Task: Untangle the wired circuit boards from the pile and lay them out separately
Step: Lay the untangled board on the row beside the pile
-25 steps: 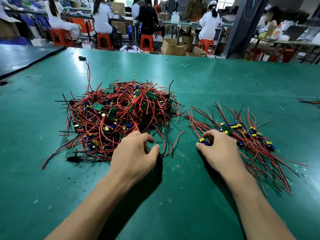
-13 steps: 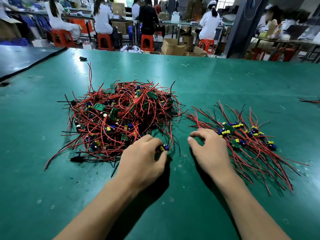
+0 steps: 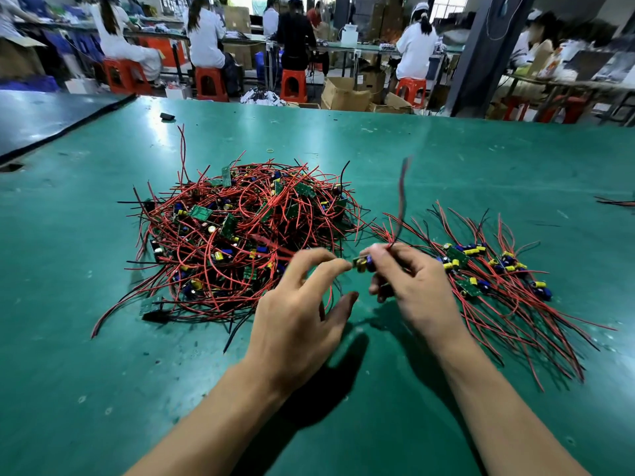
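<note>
A tangled pile (image 3: 240,231) of small green circuit boards with red and black wires lies on the green table (image 3: 446,159), left of centre. To its right, several separated boards (image 3: 481,269) lie side by side with their wires fanned out. My right hand (image 3: 412,286) holds one small wired board (image 3: 363,262) just above the table between the two groups, its red wire blurred and standing upward. My left hand (image 3: 302,304) hovers beside that board with fingers spread, its fingertips close to the board's left end.
A small black item (image 3: 167,116) lies at the table's far left. Loose wire ends (image 3: 615,201) poke in at the right edge. A dark adjoining table (image 3: 41,115) sits far left. Several seated people, orange stools and cardboard boxes fill the background.
My left hand pinched a board at the pile's near edge and lifted it out. My right hand left the separated group and took hold of it. My left hand's fingers have spread.
</note>
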`<action>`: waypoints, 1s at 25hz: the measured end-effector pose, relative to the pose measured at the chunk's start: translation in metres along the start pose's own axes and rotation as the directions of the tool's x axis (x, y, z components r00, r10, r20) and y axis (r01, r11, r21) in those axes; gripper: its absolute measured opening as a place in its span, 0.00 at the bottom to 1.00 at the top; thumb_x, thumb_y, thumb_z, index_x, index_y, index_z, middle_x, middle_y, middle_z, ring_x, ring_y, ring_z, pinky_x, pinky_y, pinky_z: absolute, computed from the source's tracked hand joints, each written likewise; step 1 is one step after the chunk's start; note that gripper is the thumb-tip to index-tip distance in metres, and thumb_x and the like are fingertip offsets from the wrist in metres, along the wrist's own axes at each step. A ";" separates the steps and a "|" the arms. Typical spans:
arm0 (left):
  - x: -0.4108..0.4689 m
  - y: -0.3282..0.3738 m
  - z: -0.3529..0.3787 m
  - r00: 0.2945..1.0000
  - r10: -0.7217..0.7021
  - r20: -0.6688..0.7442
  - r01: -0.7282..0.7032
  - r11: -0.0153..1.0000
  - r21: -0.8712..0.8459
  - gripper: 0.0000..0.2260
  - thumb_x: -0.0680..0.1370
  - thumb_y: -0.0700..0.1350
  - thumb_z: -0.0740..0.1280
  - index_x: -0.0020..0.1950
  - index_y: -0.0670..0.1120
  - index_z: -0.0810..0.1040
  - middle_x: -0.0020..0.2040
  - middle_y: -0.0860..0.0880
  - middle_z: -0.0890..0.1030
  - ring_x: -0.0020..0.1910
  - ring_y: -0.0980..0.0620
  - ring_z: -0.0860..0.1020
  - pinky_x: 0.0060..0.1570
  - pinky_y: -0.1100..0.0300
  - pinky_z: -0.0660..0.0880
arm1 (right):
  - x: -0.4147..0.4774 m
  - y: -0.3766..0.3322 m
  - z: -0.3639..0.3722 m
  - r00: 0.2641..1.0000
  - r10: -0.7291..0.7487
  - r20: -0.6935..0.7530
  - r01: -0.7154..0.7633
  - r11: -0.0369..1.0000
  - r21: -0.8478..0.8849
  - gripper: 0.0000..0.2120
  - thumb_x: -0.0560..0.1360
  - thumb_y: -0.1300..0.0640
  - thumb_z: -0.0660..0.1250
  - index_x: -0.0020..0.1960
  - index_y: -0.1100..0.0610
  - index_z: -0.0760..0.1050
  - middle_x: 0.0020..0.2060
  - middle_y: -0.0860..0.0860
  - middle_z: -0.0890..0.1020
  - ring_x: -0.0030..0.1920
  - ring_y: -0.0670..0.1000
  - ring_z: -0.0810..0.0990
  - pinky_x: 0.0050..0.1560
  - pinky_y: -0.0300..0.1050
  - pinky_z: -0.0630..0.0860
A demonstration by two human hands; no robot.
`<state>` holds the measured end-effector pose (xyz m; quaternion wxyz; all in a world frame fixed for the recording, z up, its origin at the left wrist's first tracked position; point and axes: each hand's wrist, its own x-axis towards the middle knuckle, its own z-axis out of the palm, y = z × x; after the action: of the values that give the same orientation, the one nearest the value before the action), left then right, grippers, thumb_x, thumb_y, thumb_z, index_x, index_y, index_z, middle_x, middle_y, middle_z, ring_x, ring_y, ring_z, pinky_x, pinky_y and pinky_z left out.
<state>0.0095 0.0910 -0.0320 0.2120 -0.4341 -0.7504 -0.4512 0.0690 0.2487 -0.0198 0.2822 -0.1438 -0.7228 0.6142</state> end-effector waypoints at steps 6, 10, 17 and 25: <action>0.000 0.007 0.001 0.983 0.029 -0.182 -0.038 0.998 -0.048 0.03 0.75 0.39 0.71 0.47 0.44 0.79 0.54 0.48 0.68 0.34 0.53 0.72 0.29 0.56 0.73 | 0.010 -0.007 -0.010 0.960 0.267 -0.078 -0.174 0.796 0.580 0.10 0.72 0.49 0.69 0.45 0.55 0.83 0.32 0.46 0.78 0.29 0.44 0.73 0.29 0.35 0.72; 0.008 -0.005 0.002 0.925 -0.347 -0.155 0.303 0.919 -0.250 0.13 0.71 0.27 0.66 0.38 0.46 0.74 0.48 0.51 0.74 0.34 0.53 0.74 0.33 0.61 0.75 | 0.010 -0.007 -0.011 0.943 0.326 0.071 -0.288 0.687 0.667 0.10 0.73 0.50 0.68 0.45 0.54 0.84 0.34 0.47 0.76 0.28 0.43 0.71 0.28 0.35 0.71; 0.013 -0.010 -0.003 0.695 -0.685 0.218 0.644 0.460 -0.610 0.08 0.74 0.30 0.57 0.45 0.42 0.71 0.38 0.42 0.85 0.20 0.51 0.62 0.21 0.64 0.60 | 0.004 -0.011 -0.014 0.890 0.288 0.353 -0.455 0.609 0.650 0.10 0.73 0.48 0.69 0.39 0.54 0.82 0.35 0.49 0.71 0.29 0.45 0.64 0.29 0.36 0.60; 0.013 0.001 0.003 0.671 -0.548 0.499 0.707 0.271 -0.653 0.14 0.75 0.52 0.69 0.46 0.40 0.80 0.36 0.42 0.82 0.29 0.52 0.76 0.28 0.64 0.72 | -0.007 -0.007 0.009 0.877 0.367 0.311 -0.466 0.809 0.358 0.09 0.68 0.53 0.74 0.37 0.57 0.78 0.31 0.55 0.77 0.28 0.49 0.75 0.31 0.39 0.73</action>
<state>0.0033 0.1000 -0.0235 -0.2740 -0.1828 -0.5796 -0.7453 0.0703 0.2366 -0.0149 0.0797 -0.1642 -0.5500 0.8150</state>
